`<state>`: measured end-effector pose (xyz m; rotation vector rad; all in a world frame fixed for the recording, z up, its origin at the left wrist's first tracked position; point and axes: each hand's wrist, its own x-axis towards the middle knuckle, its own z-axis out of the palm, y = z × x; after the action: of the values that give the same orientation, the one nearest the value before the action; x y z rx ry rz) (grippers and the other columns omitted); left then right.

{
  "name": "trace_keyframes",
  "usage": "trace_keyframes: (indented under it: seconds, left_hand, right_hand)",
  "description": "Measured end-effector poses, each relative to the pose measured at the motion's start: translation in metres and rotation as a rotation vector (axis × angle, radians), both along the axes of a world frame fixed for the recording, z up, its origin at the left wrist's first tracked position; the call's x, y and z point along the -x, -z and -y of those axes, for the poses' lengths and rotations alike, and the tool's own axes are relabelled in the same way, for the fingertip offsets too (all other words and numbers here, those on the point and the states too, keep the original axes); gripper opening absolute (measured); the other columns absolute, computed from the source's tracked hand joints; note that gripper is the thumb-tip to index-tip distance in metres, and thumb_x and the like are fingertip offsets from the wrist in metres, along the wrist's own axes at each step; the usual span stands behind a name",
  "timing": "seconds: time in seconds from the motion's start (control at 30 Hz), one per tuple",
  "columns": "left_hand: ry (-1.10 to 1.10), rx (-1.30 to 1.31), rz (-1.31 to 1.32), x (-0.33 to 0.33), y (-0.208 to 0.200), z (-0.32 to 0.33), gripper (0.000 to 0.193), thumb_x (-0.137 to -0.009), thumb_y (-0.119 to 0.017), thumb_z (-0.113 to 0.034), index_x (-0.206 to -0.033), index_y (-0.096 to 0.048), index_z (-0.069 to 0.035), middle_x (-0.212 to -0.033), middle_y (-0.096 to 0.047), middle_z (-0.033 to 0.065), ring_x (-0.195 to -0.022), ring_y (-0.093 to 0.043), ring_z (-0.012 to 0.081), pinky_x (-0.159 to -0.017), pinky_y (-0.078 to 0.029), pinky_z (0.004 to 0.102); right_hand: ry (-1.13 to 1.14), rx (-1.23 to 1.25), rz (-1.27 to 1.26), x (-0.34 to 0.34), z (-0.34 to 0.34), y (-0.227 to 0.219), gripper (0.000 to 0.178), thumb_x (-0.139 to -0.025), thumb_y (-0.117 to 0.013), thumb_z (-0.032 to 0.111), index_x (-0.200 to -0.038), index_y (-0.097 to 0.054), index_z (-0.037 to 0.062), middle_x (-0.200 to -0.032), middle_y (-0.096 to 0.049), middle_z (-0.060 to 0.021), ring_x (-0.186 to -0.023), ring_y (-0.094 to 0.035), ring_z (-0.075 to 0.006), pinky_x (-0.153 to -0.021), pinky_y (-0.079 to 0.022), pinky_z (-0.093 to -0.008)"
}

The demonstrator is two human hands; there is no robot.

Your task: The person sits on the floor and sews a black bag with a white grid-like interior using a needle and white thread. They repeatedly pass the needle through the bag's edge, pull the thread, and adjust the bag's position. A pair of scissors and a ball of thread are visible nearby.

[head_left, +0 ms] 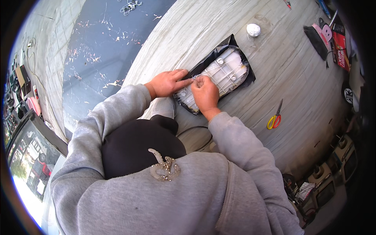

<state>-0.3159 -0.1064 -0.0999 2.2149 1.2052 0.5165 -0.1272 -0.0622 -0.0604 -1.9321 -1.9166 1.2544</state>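
Note:
In front of me a white ribbed plastic panel (223, 70) lies tilted, its underside up. A black cover (247, 64) wraps round its rim, and white string (209, 73) criss-crosses over the ribs. My right hand (205, 94) is above the panel's near part, thumb and fingers pinched together on the string. At the panel's left edge is my left hand (167, 83), its visible fingers stretched out and apart. One left fingertip meets the right fingertips, and the other left fingers are partly hidden. A ball of white string (253, 30) rests beyond the panel.
Scissors with red and yellow handles (274, 121) lie to the right. Farther right are a pink brush (319, 37) and a red box (340, 51). Thread scraps litter the dark blue sheet (98, 43) at left. More panels (323, 180) stand at lower right.

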Motion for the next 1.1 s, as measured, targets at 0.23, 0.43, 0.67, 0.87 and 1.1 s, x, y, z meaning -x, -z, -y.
trace_keyframes:
  seconds: [0.23,0.43,0.67,0.87,1.1]
  left_hand:
    - [-0.010,-0.032,0.016,0.000,0.001,-0.001,0.048,-0.077,-0.068,-0.015,-0.125,-0.061,-0.011,-0.123,-0.055,0.0176,-0.108,-0.062,0.0328,-0.079,-0.058,0.0379]
    - [0.008,0.032,-0.020,0.000,0.000,0.001,0.047,-0.081,-0.063,-0.014,-0.127,-0.059,-0.011,-0.127,-0.052,0.0199,-0.111,-0.060,0.0342,-0.083,-0.056,0.0390]
    - [0.010,0.022,-0.053,-0.002,0.000,0.003,0.045,-0.084,-0.060,-0.015,-0.129,-0.057,-0.014,-0.130,-0.049,0.0207,-0.111,-0.059,0.0343,-0.082,-0.056,0.0401]
    - [0.003,0.081,-0.026,-0.002,-0.001,0.004,0.051,-0.086,-0.059,-0.012,-0.136,-0.053,-0.018,-0.135,-0.047,0.0226,-0.115,-0.058,0.0370,-0.090,-0.054,0.0398]
    - [0.061,-0.039,-0.020,-0.003,0.000,-0.001,0.045,-0.084,-0.061,-0.013,-0.128,-0.059,-0.007,-0.147,-0.042,0.0146,-0.130,-0.049,0.0329,-0.092,-0.055,0.0373]
  right_hand:
    - [0.176,0.328,-0.270,0.001,0.022,-0.013,0.011,-0.080,-0.069,0.009,-0.082,-0.062,0.0018,-0.067,-0.064,-0.0050,-0.058,-0.057,-0.0130,-0.060,-0.050,-0.0317]
    - [0.144,0.239,-0.361,-0.001,0.015,-0.010,0.011,-0.080,-0.068,0.008,-0.079,-0.058,0.0014,-0.071,-0.061,-0.0056,-0.065,-0.053,-0.0120,-0.064,-0.047,-0.0307]
    - [0.468,0.425,-0.537,0.003,0.008,-0.008,0.009,-0.083,-0.063,0.001,-0.085,-0.054,0.0036,-0.073,-0.057,-0.0034,-0.058,-0.045,-0.0079,-0.051,-0.039,-0.0261]
    - [0.733,0.843,-0.644,-0.005,0.003,-0.028,0.010,-0.086,-0.061,0.000,-0.094,-0.056,0.0024,-0.078,-0.061,-0.0050,-0.050,-0.042,-0.0052,-0.040,-0.029,-0.0228]
    - [0.394,0.634,-0.477,-0.010,0.006,-0.013,0.014,-0.086,-0.061,-0.002,-0.100,-0.062,-0.0037,-0.087,-0.068,-0.0089,-0.070,-0.060,-0.0107,-0.059,-0.046,-0.0234]
